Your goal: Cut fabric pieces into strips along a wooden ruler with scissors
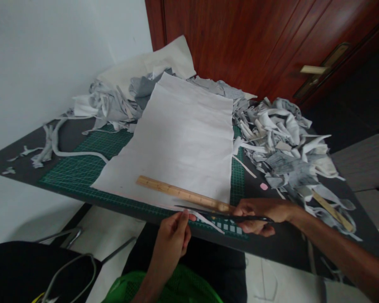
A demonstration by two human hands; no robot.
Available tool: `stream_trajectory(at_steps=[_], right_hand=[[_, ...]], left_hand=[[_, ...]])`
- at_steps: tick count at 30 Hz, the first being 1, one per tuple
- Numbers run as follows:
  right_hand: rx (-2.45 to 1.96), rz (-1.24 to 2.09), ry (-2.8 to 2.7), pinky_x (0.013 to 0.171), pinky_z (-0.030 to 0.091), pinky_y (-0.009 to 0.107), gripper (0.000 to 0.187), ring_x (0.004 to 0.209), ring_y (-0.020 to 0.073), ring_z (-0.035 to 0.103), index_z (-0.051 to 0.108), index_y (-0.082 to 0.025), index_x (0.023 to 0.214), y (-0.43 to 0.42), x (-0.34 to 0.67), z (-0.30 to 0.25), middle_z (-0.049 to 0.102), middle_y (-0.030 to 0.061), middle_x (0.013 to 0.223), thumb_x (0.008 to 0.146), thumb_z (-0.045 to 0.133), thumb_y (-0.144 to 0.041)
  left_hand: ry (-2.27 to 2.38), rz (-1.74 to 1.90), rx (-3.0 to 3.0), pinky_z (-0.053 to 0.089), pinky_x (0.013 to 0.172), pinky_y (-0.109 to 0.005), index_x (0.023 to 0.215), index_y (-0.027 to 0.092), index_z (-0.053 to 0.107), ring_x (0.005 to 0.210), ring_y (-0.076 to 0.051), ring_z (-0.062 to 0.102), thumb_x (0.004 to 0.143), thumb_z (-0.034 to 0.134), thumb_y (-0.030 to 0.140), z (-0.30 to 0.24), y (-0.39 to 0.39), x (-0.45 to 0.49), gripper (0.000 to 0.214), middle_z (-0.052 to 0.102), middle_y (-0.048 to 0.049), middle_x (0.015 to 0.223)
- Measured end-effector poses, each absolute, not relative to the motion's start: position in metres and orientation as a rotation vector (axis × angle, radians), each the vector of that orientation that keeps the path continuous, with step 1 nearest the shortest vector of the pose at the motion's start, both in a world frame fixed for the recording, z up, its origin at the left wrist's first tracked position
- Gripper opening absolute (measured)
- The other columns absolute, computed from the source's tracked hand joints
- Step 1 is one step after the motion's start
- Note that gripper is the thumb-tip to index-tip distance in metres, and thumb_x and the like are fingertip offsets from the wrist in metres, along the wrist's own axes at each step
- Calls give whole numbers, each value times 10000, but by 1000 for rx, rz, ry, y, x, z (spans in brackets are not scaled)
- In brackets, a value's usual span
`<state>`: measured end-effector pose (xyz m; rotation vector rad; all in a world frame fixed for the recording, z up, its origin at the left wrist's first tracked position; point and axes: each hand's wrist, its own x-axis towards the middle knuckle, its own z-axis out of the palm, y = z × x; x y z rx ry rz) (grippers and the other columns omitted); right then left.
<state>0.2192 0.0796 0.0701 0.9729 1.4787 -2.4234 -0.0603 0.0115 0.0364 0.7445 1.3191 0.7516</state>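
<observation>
A large sheet of white fabric [173, 139] lies on a green cutting mat [91, 158], and its near edge reaches the table's front edge. My left hand [173, 235] pinches a narrow white strip [208, 221] at that edge between thumb and fingers. My right hand [259, 214] grips long black scissors [227, 216], whose blades point left along the strip. A wooden ruler [183, 193] rests on the sheet just above both hands. To the right sits a heap of white and grey fabric scraps [281, 143], with a second wooden ruler [333, 212] at its near side.
More grey and white offcuts [113, 105] lie behind the sheet against the white wall. A small pink piece [263, 186] sits on the dark table [303, 235]. A wooden door with a handle [312, 70] stands behind. Below the table edge are a chair and green mesh [164, 286].
</observation>
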Motion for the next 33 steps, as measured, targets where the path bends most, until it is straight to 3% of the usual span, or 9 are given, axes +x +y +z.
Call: stream_trajectory(at_steps=[33], right_hand=[[990, -2507, 1415, 313, 356, 115, 528, 351, 8, 317, 444, -188, 675, 70, 222, 58, 360, -141, 481, 841, 798, -543]], left_hand=[[1279, 800, 801, 171, 337, -180, 854, 150, 673, 317, -56, 252, 767, 620, 753, 29, 11, -61, 612, 384, 95, 401]])
